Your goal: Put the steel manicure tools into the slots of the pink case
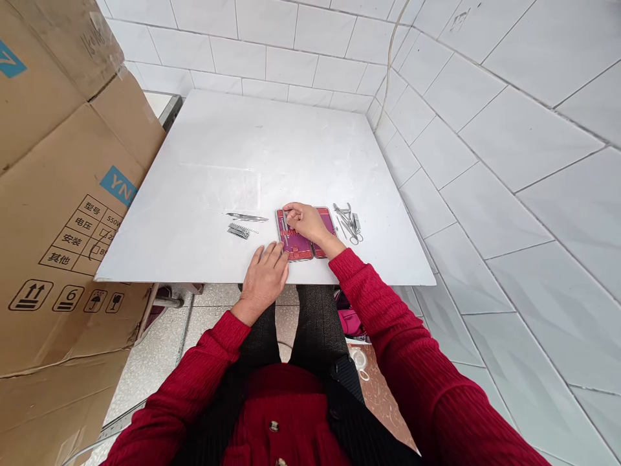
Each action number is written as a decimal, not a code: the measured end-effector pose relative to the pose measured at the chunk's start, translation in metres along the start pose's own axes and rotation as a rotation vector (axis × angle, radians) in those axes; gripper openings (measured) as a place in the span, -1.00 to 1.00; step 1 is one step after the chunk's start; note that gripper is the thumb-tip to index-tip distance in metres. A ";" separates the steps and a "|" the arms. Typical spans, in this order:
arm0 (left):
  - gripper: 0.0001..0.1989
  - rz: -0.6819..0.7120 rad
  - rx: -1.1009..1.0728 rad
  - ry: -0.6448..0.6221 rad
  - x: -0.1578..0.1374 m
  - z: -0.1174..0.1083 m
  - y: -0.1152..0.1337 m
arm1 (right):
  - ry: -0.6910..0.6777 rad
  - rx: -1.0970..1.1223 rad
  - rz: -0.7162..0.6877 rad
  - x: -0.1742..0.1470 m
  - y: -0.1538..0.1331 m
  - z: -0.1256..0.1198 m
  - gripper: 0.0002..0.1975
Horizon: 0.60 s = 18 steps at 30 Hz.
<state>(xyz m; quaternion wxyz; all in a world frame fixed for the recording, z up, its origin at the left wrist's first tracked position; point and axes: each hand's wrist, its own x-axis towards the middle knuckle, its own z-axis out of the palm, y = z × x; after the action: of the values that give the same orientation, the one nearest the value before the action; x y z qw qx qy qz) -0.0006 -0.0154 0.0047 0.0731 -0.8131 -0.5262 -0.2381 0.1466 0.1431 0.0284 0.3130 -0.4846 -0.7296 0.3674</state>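
Note:
A manicure case (299, 246) with a purple and red lining lies opened flat near the table's front edge. Over its left half is my right hand (305, 222), fingers closed in a pinch near the upper left corner. Whatever they hold is too small and covered to make out. My left hand (265, 273) lies on the table, fingers stretched out, fingertips at the case's left edge. To the left are slim metal tools (247, 217) and nail clippers (239, 230). Right of the case sits a cluster of scissors and nippers (350, 223).
The white table (218, 142) meets a tiled wall (466, 129) on the right and another at the back. Large cardboard boxes (63, 194) rise along the left. A cable (389, 58) hangs in the far right corner. A pink item (350, 321) is below the table.

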 end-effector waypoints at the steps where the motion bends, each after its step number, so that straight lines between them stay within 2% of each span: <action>1: -0.66 0.001 0.005 0.004 0.000 0.000 0.000 | 0.001 -0.009 -0.003 0.000 0.000 0.001 -0.67; 18: -0.64 -0.015 -0.032 -0.008 0.000 0.000 -0.001 | 0.031 -0.268 -0.014 -0.008 -0.018 0.001 -0.72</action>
<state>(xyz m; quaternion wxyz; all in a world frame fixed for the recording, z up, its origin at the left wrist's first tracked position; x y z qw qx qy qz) -0.0011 -0.0149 0.0051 0.0564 -0.8110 -0.5288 -0.2439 0.1401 0.1310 0.0422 0.2591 -0.5228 -0.7705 0.2567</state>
